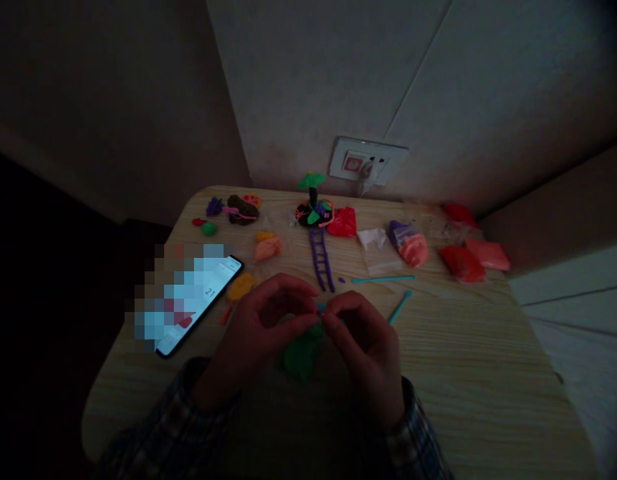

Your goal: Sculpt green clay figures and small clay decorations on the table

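Observation:
My left hand (268,313) and my right hand (366,333) meet over the middle of the table, fingertips pinched close together. Between them shows a tiny dark purple bit of modelling clay (320,312), mostly covered by the fingers. Right under the hands lies a green lump of clay or its bag (301,359); dim light blurs which. Beyond the fingertips, a purple clay ladder (321,260) leans from a black clay base (303,215) that carries a green-topped tree (312,187). A purple crumb (341,280) sits beside the ladder's foot.
A lit phone (208,303) lies at left, near yellow clay (241,287). Turquoise modelling tools (383,279) rest to the right. Bags of red clay (463,263), a purple and pink bag (409,243) and a brown clay piece (242,210) stand farther back. A wall socket (368,160) holds a plug.

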{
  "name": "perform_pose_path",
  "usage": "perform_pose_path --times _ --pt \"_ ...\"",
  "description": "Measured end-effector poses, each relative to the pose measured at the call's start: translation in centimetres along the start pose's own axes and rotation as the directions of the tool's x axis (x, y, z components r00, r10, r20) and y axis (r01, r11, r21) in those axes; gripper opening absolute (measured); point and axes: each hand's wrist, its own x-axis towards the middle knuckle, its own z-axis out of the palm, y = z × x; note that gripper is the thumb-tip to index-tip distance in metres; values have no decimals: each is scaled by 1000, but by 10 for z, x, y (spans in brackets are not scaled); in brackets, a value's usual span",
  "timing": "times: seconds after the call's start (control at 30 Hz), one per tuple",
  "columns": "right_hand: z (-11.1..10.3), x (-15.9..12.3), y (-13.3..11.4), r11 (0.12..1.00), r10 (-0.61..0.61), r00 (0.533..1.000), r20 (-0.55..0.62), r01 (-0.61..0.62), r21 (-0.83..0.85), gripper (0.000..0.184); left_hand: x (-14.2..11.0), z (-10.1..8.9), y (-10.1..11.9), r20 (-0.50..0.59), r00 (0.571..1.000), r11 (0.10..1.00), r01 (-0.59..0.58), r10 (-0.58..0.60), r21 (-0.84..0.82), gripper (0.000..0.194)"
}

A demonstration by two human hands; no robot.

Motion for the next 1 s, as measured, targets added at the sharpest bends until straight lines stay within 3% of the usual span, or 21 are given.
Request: perform_pose_path --times 0.57,1.0 --pt "0 -1 3 999 -17 1000 8 18 -50 9 0 1 2 -8 999 999 -39 39 26 18" --pt "0 -1 1 998 -44 999 16 45 -42 6 1 1 0 48 996 996 -78 76 40 16"
